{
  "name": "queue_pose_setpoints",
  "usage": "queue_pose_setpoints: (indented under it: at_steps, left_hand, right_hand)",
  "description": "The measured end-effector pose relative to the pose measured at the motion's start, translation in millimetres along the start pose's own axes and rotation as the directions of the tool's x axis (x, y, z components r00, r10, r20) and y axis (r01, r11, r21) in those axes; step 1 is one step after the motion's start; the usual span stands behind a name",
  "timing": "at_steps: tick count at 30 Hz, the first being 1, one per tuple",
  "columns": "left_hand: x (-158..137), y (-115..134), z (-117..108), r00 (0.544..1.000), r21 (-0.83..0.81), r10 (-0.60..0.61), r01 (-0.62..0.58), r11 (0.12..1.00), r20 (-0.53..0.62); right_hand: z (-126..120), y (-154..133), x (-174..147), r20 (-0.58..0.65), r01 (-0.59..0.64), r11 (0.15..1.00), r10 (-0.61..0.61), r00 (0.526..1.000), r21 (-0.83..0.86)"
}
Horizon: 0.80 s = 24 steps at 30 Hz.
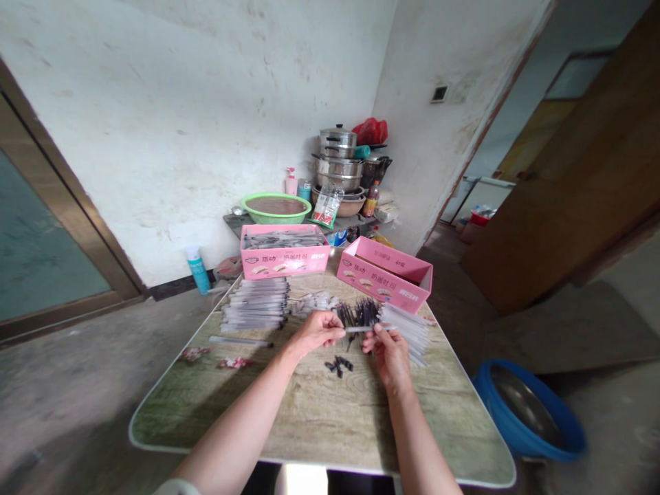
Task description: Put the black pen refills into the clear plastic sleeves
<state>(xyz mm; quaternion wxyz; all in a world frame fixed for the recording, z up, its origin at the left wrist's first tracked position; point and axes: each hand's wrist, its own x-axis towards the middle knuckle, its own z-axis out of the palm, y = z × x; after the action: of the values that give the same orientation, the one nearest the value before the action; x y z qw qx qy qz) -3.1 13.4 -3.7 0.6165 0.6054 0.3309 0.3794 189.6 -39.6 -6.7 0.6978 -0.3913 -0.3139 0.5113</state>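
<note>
My left hand (pixel 320 331) pinches the left end of a slim translucent pen barrel (pixel 359 329). Closed on the barrel's right end are the fingers of my right hand (pixel 390 352). Behind it lies a heap of thin dark refills (pixel 364 311), and on the right a pile of clear pen barrels (pixel 407 330). Several small black caps (pixel 339 366) are scattered on the table below my hands. To the left, pens with dark ends form a wide stack (pixel 255 304); one single pen (pixel 240 341) lies apart in front. Small whitish pieces (pixel 314 302) sit in the middle.
A pink box (pixel 286 263) full of pens stands at the table's (pixel 330 426) back left, another pink box (pixel 384 278) at the back right. Beyond are a green basin (pixel 276 216) and stacked pots (pixel 337 168). A blue tub (pixel 559 440) stands on the floor at right.
</note>
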Motion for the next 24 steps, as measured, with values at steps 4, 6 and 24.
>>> queue_pose_setpoints:
  at_steps: [4, 6, 24]
  left_hand:
    - [-0.9, 1.4, -0.9, 1.0, 0.009, -0.018, 0.018, 1.0, -0.004]
    - [-2.6, 2.9, -0.9, 0.999, 0.037, -0.042, 0.041, 0.998, 0.029]
    - [0.1, 1.2, 3.4, 1.0, 0.048, 0.006, -0.005, 0.999, -0.006]
  right_hand:
    - [0.6, -0.2, 0.0, -0.012, 0.0, 1.0, 0.0, 1.0, 0.002]
    - [0.2, 0.4, 0.1, -0.006, -0.001, 1.0, 0.001, 1.0, 0.005]
    - [1.2, 2.6, -0.5, 0.038, -0.021, 0.999, 0.023, 0.999, -0.045]
